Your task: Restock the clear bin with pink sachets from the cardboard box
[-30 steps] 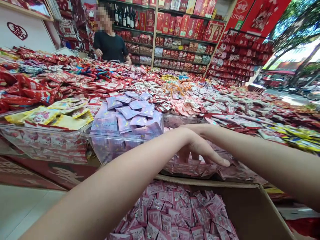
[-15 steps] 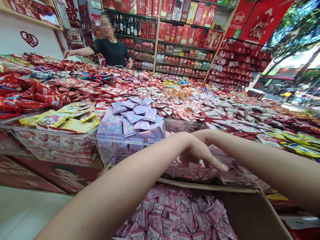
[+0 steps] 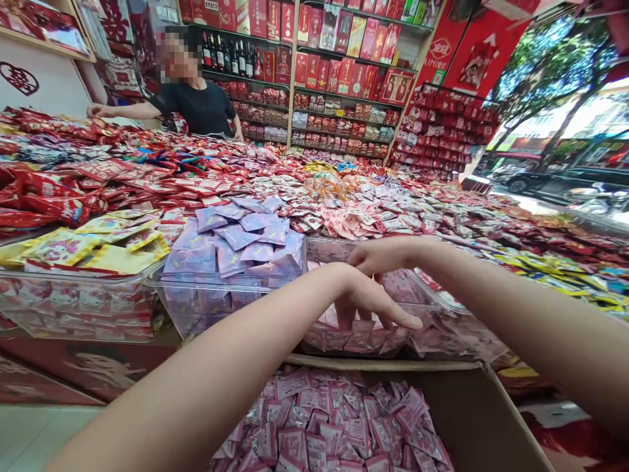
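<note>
Both my hands reach into a clear plastic bin [image 3: 432, 308] of small pink packets. My left hand [image 3: 366, 298] is open, fingers pointing down among the packets and thumb stretched to the right. Behind it, my right hand [image 3: 381, 255] bends downward with its fingers apart at the back of the bin. Its fingertips are partly hidden by my left hand, and I see no packet held in it. Below my arms, a cardboard box [image 3: 511, 410] holds many loose pink packets [image 3: 339, 419] of a similar look.
A bin of purple packets [image 3: 240, 239] and one of yellow packets [image 3: 93, 242] stand to the left. Heaped red and white packets [image 3: 275, 170] spread behind. Across the display stands a person in a black shirt [image 3: 201, 108], before shelves of boxes and bottles [image 3: 236, 59].
My right hand has moved left and shows more behind my left hand. My left fingers reach down among the packets. The whole view has shifted a little to the right.
</note>
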